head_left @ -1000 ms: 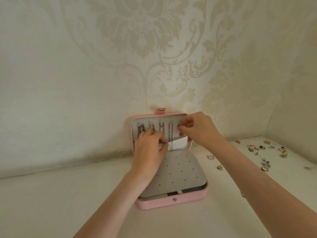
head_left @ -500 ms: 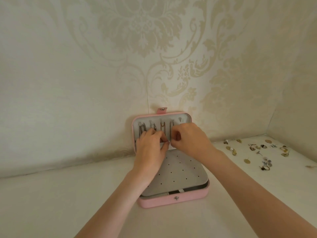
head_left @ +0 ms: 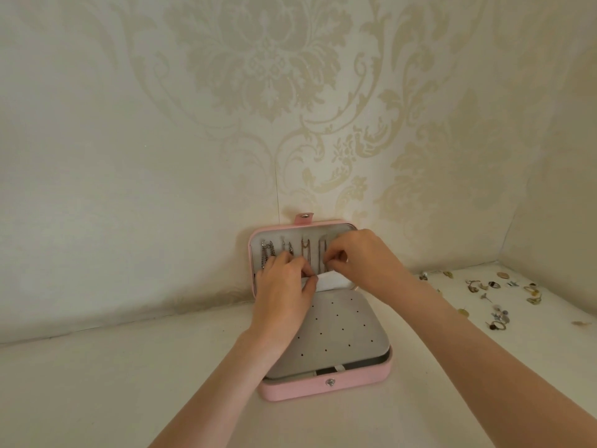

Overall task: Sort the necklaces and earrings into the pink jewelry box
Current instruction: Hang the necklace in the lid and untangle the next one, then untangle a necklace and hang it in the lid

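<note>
Pink jewelry box [head_left: 323, 388] sits open mid-frame; your left hand [head_left: 282, 294] and right hand [head_left: 361, 258] pinch a necklace [head_left: 322, 258] hanging in its lid

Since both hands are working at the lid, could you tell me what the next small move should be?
Probably tuck the hanging chains behind the white pocket: the left hand pinches its edge, the right hand pinches the rightmost chain, and the earrings lie unsorted.
</note>
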Action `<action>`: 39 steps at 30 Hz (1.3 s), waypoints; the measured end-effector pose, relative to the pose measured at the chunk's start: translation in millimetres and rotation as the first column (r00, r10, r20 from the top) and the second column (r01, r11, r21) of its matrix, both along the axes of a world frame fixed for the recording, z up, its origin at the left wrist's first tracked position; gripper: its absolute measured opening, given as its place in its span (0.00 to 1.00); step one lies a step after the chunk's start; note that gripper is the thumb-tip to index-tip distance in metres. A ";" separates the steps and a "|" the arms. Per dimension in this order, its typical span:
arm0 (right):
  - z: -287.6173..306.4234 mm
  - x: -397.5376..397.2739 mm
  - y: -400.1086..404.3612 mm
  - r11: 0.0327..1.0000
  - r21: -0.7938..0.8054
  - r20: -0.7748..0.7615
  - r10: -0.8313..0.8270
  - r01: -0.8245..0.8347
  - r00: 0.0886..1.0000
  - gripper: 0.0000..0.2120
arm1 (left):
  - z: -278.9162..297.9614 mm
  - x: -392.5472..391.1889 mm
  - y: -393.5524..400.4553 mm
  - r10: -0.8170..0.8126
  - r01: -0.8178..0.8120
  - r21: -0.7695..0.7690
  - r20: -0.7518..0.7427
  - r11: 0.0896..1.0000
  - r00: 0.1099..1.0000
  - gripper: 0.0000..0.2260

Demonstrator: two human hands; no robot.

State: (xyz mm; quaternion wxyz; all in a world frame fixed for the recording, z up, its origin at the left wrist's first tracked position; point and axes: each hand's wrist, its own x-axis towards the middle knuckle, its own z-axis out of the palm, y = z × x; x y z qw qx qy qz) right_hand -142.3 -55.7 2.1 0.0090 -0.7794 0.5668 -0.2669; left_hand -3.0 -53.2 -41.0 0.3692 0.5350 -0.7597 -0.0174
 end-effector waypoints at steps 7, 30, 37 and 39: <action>-2.9 5.9 1.0 0.998 0.004 0.106 -0.067 0.067 0.992 0.10 | 7.5 4.3 2.0 -0.045 0.046 0.018 -0.046 0.999 0.998 0.05; -42.2 -118.5 163.9 0.884 0.362 0.017 -0.323 0.296 0.946 0.08 | -29.3 -119.7 119.4 -0.578 0.541 0.238 0.122 0.806 0.807 0.09; -39.2 -125.8 161.2 0.877 0.430 0.229 -0.335 0.213 0.914 0.08 | -26.6 -107.7 115.8 -0.524 0.512 0.220 -0.007 0.830 0.852 0.08; -33.9 -128.2 162.1 0.901 0.424 0.504 -0.322 0.096 0.801 0.05 | -22.8 -110.1 110.9 -0.541 0.564 0.254 -0.160 0.786 0.825 0.08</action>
